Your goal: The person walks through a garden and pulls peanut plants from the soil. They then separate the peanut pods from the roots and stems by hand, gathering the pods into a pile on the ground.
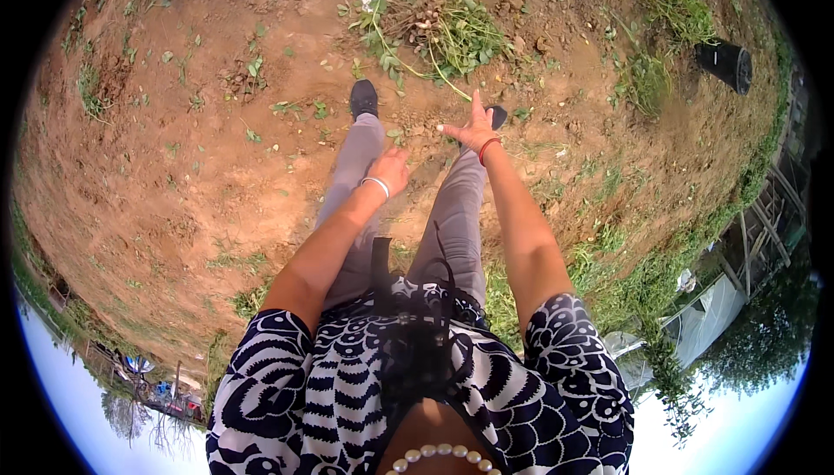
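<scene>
My right hand [474, 132], with a red band at the wrist, reaches over my right shoe [498, 116]. Its thumb and fingers are spread, and nothing shows in its grasp. A long pale-green stem [450, 84] ends close to its fingertips; whether they touch, I cannot tell. The stem runs from a heap of pulled leafy plants [469, 36] with a clump of pods or roots [427, 25]. My left hand [391, 171], wearing a white bangle, hangs by my left shin with fingers loosely bent and no object visible in it.
Bare brown soil [217, 162] with scattered leaves surrounds my feet. At the far right lies a black cylindrical container or bag [724, 65], near green plants [678, 2]. Wooden poles [769, 223] and pale sheeting [708, 319] edge the right side.
</scene>
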A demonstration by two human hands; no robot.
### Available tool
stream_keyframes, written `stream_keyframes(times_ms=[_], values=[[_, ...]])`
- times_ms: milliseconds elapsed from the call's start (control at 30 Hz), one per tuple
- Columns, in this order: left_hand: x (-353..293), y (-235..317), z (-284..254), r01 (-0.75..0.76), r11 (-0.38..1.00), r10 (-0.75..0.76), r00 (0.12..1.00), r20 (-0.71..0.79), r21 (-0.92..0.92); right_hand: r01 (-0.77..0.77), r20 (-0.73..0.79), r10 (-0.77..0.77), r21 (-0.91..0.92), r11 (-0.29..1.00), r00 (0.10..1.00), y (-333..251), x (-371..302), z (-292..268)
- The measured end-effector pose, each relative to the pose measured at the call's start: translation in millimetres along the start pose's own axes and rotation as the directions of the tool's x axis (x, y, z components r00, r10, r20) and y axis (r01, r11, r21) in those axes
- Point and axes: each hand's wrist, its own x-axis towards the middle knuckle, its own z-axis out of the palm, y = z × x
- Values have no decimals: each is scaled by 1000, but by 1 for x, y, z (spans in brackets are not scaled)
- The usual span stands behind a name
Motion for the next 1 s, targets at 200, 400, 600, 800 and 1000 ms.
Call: stream_keyframes(times_ms=[200, 400, 600, 800, 1000], values=[[103, 10, 55, 73, 967, -102, 989, -106, -245, -61, -104, 13, -467, 882, 994, -37, 202, -27], [126, 48, 62, 38, 959, -25, 998, 51, -282, 23, -20, -43, -583, 812, 999, 5, 339, 21], [141, 37, 65, 122, 951, -132, 991, -20, -283, 70, -153, -62, 47, 996, 986, 32, 320, 55], [154, 34, 68, 71, 908, -121, 988, -96, -414, 181, -246, 16, 757, 628, 969, 7, 238, -76], [148, 26, 73, 60, 911, -122, 984, -127, -409, 759, -942, -200, 79, 646, 269, -19, 120, -135]])
